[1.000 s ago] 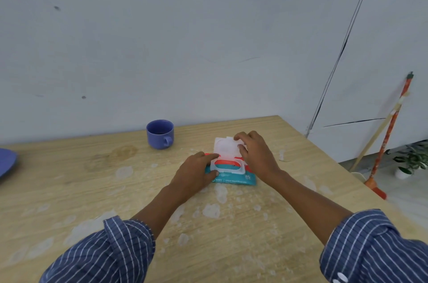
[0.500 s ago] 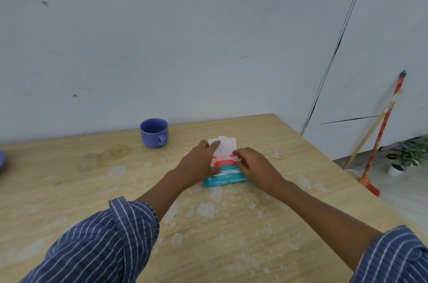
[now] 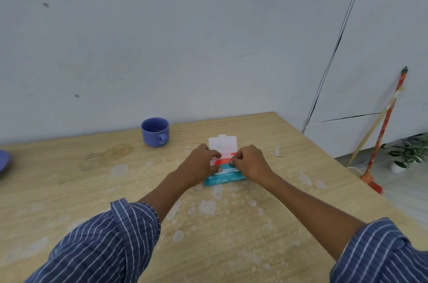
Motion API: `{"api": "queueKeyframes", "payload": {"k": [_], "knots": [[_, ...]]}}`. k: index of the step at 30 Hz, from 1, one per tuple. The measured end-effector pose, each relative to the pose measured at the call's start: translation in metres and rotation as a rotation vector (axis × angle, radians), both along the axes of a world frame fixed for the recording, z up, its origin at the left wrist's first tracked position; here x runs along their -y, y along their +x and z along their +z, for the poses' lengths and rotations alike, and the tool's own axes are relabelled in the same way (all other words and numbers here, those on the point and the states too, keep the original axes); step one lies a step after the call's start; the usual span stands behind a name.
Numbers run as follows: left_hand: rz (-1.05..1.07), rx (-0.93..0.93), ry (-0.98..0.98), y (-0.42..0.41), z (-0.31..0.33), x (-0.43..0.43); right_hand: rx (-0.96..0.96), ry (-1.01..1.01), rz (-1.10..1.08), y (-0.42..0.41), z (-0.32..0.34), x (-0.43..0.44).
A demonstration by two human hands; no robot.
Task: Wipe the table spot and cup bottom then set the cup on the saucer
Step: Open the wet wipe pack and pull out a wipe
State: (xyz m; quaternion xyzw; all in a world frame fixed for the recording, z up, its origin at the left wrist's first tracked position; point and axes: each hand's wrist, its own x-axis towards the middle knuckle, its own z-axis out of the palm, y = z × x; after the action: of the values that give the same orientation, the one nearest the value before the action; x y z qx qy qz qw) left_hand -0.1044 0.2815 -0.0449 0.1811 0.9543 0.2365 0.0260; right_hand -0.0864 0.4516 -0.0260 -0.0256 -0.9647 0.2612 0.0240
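You are steadying the wet-wipe pack (image 3: 224, 178) with your left hand (image 3: 201, 165), right hand (image 3: 250, 162) pinching at its opening; next, draw one wipe out cleanly.

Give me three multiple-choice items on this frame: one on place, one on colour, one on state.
1. Where is the cup?
A. on the saucer
B. on the table, beyond the left hand
C. in the right hand

2. What colour is the cup?
A. blue
B. white
C. red

3. What state is the wipes pack lid in?
A. flipped open
B. closed
C. torn off

Answers:
1 B: it stands alone on the table, past the left hand.
2 A: blue body and handle.
3 A: the clear lid stands up behind both hands; the right hand pinches at the opening.
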Motion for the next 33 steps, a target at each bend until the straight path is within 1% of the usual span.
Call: {"api": "queueKeyframes", "payload": {"k": [3, 8, 10, 13, 16, 18, 21, 24, 26, 30, 33], "knots": [[-0.006, -0.003, -0.008, -0.002, -0.001, 0.0, 0.08, -0.034, 0.016, -0.002, 0.005, 0.007], [-0.037, -0.034, 0.067, -0.001, 0.0, 0.002, 0.183, -0.321, 0.058, -0.005, 0.022, 0.014], [-0.036, -0.045, 0.104, 0.002, -0.001, 0.003, 0.209, -0.398, 0.067, -0.004, 0.025, 0.013], [-0.01, -0.072, 0.125, 0.005, -0.002, 0.005, 0.249, -0.458, 0.029, -0.001, 0.025, 0.008], [-0.005, -0.089, 0.127, 0.005, -0.002, 0.008, 0.238, -0.514, 0.019, 0.002, 0.023, 0.0], [-0.038, -0.091, 0.093, 0.004, -0.001, 0.01, 0.184, -0.467, 0.06, 0.004, 0.021, -0.005], [-0.057, -0.076, 0.076, 0.004, 0.003, 0.012, 0.044, -0.298, 0.088, 0.004, 0.014, -0.012], [-0.07, -0.061, 0.097, 0.003, 0.005, 0.017, -0.014, -0.106, 0.233, 0.005, 0.009, -0.018], [-0.081, -0.057, 0.112, 0.003, 0.006, 0.018, -0.038, -0.028, 0.31, 0.004, 0.006, -0.019], [-0.041, -0.09, 0.133, 0.005, 0.003, 0.015, -0.143, 0.098, 0.33, 0.002, 0.001, -0.012], [-0.027, -0.09, 0.132, 0.005, -0.003, 0.013, -0.202, 0.256, 0.369, 0.002, 0.002, -0.009]]}}
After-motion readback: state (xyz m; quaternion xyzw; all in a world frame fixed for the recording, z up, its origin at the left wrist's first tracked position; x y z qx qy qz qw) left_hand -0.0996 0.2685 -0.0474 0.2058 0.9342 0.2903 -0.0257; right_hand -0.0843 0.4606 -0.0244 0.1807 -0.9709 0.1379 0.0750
